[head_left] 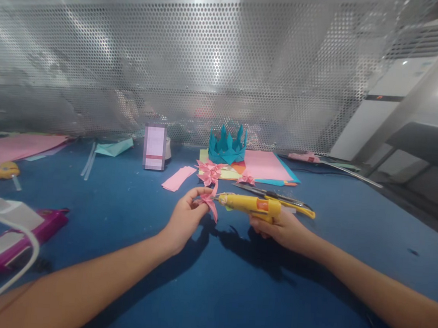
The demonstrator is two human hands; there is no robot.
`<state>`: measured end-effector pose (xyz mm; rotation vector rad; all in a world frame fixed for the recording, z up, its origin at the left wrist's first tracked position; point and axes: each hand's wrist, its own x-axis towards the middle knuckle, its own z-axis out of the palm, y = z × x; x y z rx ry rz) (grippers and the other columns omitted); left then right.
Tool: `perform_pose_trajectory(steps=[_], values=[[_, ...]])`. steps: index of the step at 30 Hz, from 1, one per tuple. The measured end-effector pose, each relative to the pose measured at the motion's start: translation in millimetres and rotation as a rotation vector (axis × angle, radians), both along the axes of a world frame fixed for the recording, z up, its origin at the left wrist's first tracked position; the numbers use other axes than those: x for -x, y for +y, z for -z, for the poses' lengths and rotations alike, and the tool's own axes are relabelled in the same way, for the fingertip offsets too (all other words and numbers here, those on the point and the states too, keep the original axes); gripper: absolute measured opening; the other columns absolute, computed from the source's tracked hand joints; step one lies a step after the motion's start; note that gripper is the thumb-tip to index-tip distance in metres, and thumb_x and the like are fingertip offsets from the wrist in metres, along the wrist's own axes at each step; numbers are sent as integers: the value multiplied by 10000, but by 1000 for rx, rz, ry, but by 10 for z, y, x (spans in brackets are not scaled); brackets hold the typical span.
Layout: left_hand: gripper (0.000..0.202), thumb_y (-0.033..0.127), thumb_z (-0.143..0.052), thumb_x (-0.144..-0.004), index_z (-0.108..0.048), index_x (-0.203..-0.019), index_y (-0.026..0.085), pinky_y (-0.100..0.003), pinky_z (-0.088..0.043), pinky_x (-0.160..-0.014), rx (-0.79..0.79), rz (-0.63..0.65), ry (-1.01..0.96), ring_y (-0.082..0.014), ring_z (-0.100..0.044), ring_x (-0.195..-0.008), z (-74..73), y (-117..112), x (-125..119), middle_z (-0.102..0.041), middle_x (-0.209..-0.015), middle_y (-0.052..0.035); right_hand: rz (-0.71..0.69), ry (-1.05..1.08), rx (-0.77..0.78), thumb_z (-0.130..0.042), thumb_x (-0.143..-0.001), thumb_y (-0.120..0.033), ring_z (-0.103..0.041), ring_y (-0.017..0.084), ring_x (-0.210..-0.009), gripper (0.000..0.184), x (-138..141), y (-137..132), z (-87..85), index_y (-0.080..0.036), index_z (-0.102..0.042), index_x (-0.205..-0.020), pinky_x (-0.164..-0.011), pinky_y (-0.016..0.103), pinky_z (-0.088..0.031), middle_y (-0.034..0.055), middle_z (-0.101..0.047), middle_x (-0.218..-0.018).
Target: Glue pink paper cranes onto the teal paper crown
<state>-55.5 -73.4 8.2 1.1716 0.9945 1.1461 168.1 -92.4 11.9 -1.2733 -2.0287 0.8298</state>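
Observation:
My left hand (186, 217) is closed, its fingers pinching a pink folded paper piece (209, 203) with pointed petals. Wrapped round the handle of a yellow hot glue gun (248, 204) is my right hand (278, 227). The gun lies level, and its nozzle meets or nearly meets the pink piece; I cannot tell if they touch. Just beyond my hands are a pink paper flower (209, 172) and a smaller one (246, 178). Pink paper strips (178, 178) lie to the left of them. A yellow-handled cutter (302, 207) is partly behind the glue gun.
A teal paper crown (227, 147) stands on coloured sheets (266, 165) at the back. A blurred-out box (155, 147) is left of it. On the left are clear glue sticks (89, 161), a purple power strip (47, 226) and a white cable (33, 243). A perforated metal screen (189, 65) rises behind.

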Motion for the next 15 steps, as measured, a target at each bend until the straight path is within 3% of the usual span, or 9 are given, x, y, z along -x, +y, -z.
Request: perform_pose_trajectory(steps=[15], values=[[273,223,-611,-713,-578,-981,185,-196,-385,-616,-7,14,8,-91,-540,-659,21,19,8,-616,-750,7,31,-41,-28,-478,-805,-478,-497,117,-441,349,12,14,-6,-196,-486,-600,-434,235,-419,-18,-501,-502]])
